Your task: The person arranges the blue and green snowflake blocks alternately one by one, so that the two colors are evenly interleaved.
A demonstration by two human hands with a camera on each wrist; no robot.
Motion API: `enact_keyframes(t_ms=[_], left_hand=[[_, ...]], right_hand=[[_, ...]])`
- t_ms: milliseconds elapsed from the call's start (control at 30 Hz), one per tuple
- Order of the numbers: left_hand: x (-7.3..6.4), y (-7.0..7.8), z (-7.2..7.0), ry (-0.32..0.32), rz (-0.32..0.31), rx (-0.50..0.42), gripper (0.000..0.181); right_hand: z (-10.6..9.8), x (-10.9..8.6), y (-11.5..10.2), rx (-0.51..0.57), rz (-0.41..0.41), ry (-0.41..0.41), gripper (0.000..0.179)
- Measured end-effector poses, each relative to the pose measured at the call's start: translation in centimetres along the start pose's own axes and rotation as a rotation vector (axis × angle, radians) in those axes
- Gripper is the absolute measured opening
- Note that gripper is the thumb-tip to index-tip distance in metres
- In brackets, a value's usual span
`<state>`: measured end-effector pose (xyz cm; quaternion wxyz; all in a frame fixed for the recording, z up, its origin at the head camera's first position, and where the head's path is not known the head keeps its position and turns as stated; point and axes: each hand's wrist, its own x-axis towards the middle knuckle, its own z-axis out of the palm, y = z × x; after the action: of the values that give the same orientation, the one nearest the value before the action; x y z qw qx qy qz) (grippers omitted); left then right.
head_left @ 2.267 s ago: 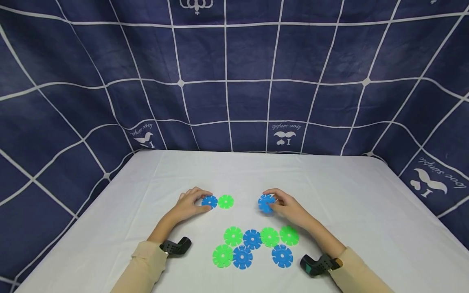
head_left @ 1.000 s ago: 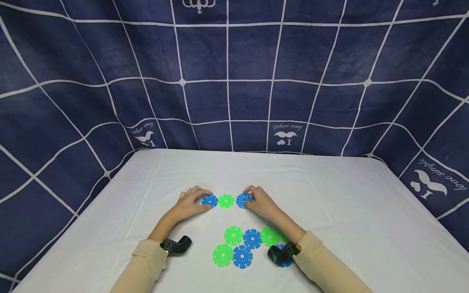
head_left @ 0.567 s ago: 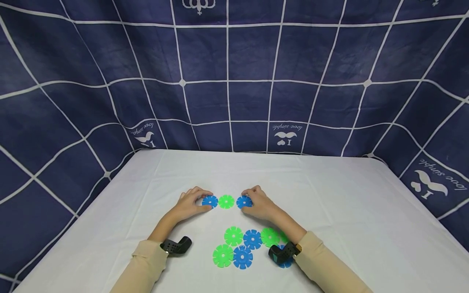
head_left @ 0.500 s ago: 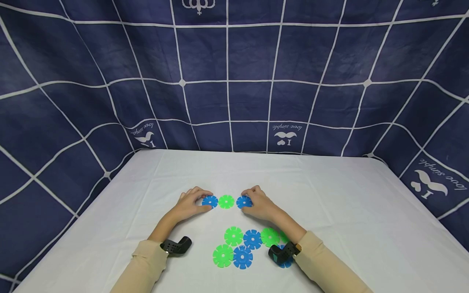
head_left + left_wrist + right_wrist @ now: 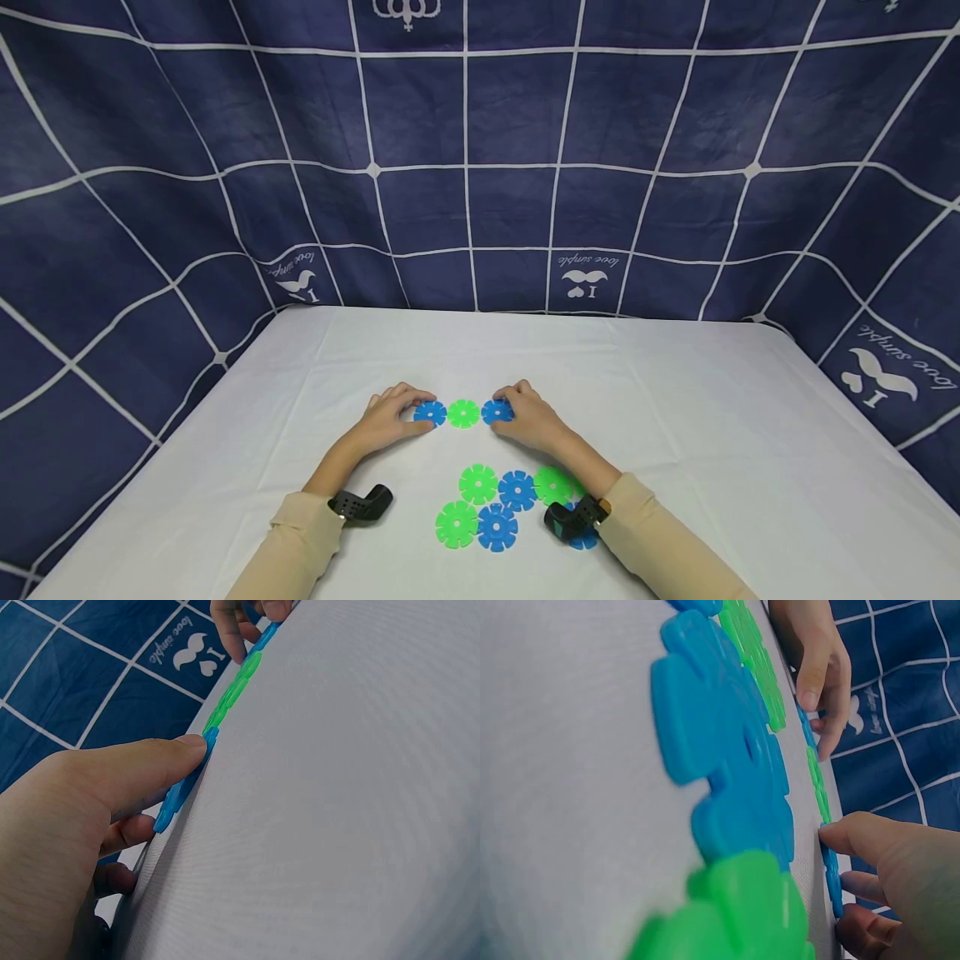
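We find the left hand (image 5: 390, 419) pinching one notched blue disc (image 5: 438, 410) between thumb and fingers, and the right hand (image 5: 531, 418) pinching a second blue disc (image 5: 491, 413) likewise, both at the white tabletop (image 5: 360, 350). We note a green disc (image 5: 457, 410) between the two, in line and just beside each; whether the edges touch, we cannot tell. Nearer the person, we record further blue and green discs (image 5: 517, 502), partly covered by the black wrist device (image 5: 567, 522).
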<state>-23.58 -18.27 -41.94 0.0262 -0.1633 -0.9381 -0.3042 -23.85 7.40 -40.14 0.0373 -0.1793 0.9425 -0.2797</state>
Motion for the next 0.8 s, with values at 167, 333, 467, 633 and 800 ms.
enact_keyframes(t_ms=[167,333,467,633,800], left_hand=[[0.0,0.0,0.0,-0.001,0.002,0.000,0.042],[0.0,-0.1,0.0,0.004,0.008,0.002,0.042],[-0.1,-0.1,0.1,0.010,0.021,0.004,0.043],[0.0,-0.2,0.1,0.006,0.017,0.003,0.043],[0.0,-0.2,0.1,0.002,0.014,0.001,0.043]], right_hand=[[0.1,0.0,-0.1,-0.016,0.002,0.001,0.046],[0.1,0.0,-0.2,-0.015,0.009,0.000,0.047],[0.0,-0.1,-0.2,-0.001,0.007,0.001,0.048],[-0.5,-0.5,-0.3,0.016,0.004,0.005,0.049],[-1.1,-1.3,-0.9,0.049,-0.018,0.001,0.048]])
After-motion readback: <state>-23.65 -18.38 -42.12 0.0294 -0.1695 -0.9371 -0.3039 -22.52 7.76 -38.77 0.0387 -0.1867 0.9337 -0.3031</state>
